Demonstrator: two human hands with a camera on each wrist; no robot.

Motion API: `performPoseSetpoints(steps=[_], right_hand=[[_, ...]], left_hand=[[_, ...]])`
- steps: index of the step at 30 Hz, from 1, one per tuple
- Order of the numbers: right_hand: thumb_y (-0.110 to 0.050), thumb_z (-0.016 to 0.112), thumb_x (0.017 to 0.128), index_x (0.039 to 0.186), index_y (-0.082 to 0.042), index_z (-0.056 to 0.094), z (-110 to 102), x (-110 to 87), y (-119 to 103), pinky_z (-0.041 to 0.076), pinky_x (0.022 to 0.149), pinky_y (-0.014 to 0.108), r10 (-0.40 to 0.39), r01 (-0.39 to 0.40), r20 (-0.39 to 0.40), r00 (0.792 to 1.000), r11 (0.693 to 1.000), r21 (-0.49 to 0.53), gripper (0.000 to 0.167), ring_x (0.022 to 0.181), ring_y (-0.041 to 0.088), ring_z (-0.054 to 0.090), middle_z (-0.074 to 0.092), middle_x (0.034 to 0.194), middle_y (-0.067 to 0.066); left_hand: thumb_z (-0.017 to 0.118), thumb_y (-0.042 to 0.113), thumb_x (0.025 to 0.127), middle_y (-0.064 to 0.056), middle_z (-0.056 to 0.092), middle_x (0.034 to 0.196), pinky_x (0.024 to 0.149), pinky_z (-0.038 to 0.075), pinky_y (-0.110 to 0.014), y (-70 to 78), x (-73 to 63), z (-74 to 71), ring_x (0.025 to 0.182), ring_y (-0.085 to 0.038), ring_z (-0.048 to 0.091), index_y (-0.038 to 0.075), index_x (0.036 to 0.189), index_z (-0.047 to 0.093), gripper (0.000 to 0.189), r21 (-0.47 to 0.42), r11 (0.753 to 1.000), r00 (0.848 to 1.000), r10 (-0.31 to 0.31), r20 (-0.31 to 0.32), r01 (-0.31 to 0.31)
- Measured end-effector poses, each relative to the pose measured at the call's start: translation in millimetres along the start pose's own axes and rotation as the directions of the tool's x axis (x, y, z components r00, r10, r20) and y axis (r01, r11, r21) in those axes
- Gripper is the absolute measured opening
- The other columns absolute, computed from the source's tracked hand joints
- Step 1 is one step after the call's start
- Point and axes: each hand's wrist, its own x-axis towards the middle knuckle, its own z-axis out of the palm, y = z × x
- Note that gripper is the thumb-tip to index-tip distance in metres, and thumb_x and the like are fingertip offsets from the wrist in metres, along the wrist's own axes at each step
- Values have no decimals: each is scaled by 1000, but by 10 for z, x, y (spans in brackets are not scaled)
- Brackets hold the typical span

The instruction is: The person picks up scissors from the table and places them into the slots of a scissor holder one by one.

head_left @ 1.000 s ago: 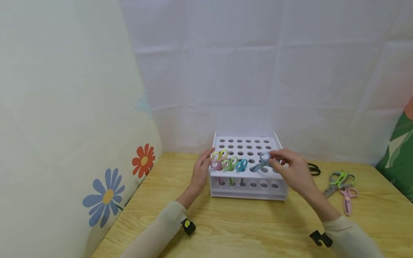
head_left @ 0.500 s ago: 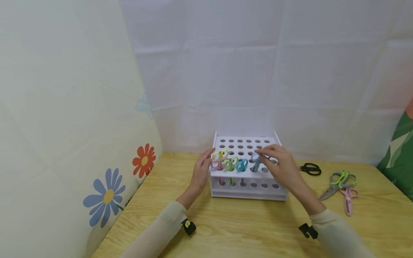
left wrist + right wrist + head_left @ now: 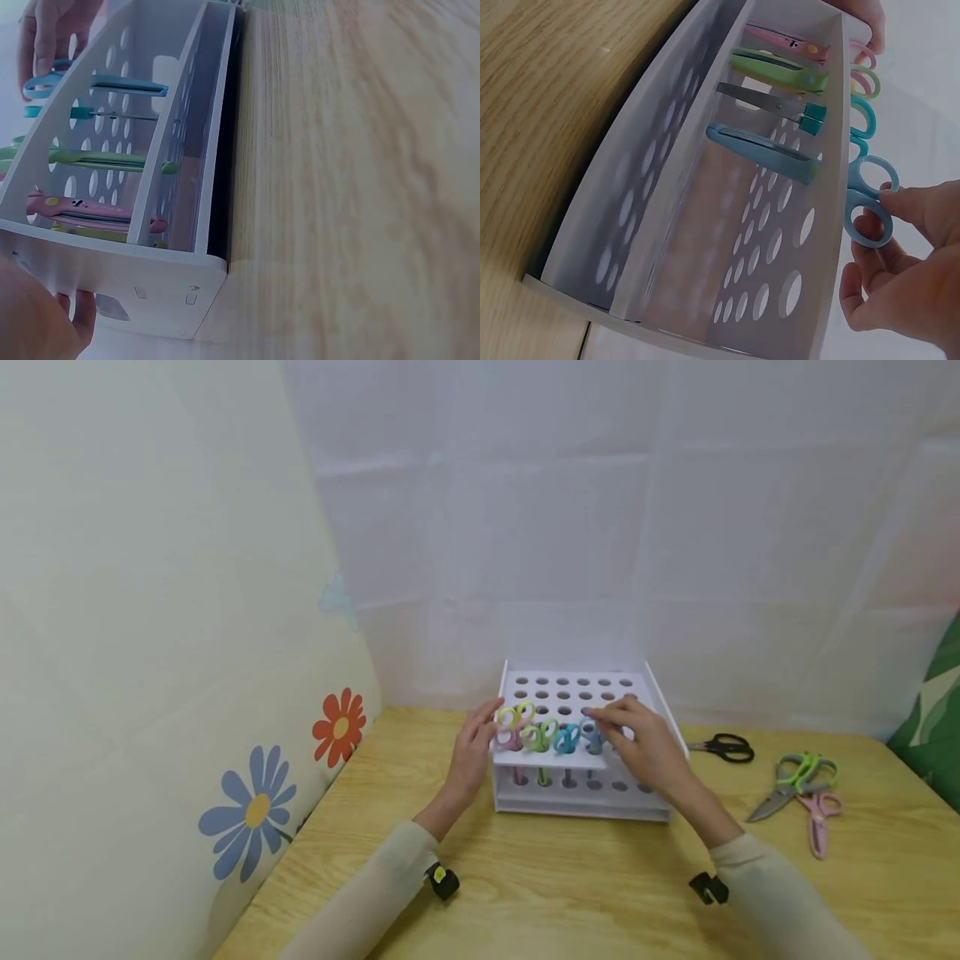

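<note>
A white rack (image 3: 585, 814) with rows of round holes stands on the table. My right hand (image 3: 648, 747) pinches a handle loop of light blue scissors (image 3: 769, 155) between thumb and fingers. Their blades pass down through a front-row hole, tips right at the lower shelf. Teal scissors (image 3: 567, 740), green scissors (image 3: 786, 73) and pink scissors (image 3: 791, 43) stand in the neighbouring front holes to the left. Behind the pink pair rise yellow handles (image 3: 517, 713). My left hand (image 3: 467, 760) rests against the rack's left side, its fingers extended.
Right of the rack lie black-handled scissors (image 3: 729, 748), larger green-and-grey scissors (image 3: 801, 774) and another pink pair (image 3: 819, 827). A white cloth (image 3: 495, 527) hangs behind the wooden table (image 3: 555, 893), and a flower-printed cloth (image 3: 150, 568) borders the left side.
The light blue scissors went from slanted over the front hole to upright and lower in it. My right hand moved left with them; the left hand stayed at the rack's side.
</note>
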Motion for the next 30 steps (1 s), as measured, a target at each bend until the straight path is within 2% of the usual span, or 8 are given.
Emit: performPoseSetpoints(steps=[6,11,16,23,30], right_hand=[[7,67,94,117,-3,75,67,0,13,50,70,32,45,-47,61,997,998,31,26,86,19,58,64,98,5],[6,67,94,115,-4,76,116,-27,25,50,66,31,53,-54,60,997,998,26,25,83,18,57,64,97,5],[6,64,96,118,-3,73,138,-32,22,50,67,32,60,-60,70,996,998,5,26,84,18,58,65,101,8],[8,58,98,123,-3,70,137,-25,30,54,85,45,86,-85,130,988,996,-9,29,100,26,64,67,111,11],[3,58,100,134,-4,63,74,-38,-31,53,91,49,104,-103,192,976,995,-14,35,113,30,62,64,126,12]], left_hand=[[48,14,103,-3,45,154,114,31,-45,-18,14,-3,139,-25,42,14,145,59,43,-6,1000,1000,8,-4,-8],[48,14,102,-7,45,154,115,30,-46,-21,11,1,139,-26,42,13,144,59,43,-8,1000,1000,10,-2,-10],[47,16,103,-2,44,154,115,30,-44,-12,12,-1,139,-24,42,15,145,59,44,6,1000,1000,-9,-1,9],[48,18,102,-1,45,154,115,30,-43,9,9,-7,140,-22,41,17,144,60,44,11,1000,999,-29,-15,29],[48,15,104,-4,44,154,115,29,-47,-10,8,-5,140,-26,40,16,144,59,41,-8,1000,1000,-10,-6,10]])
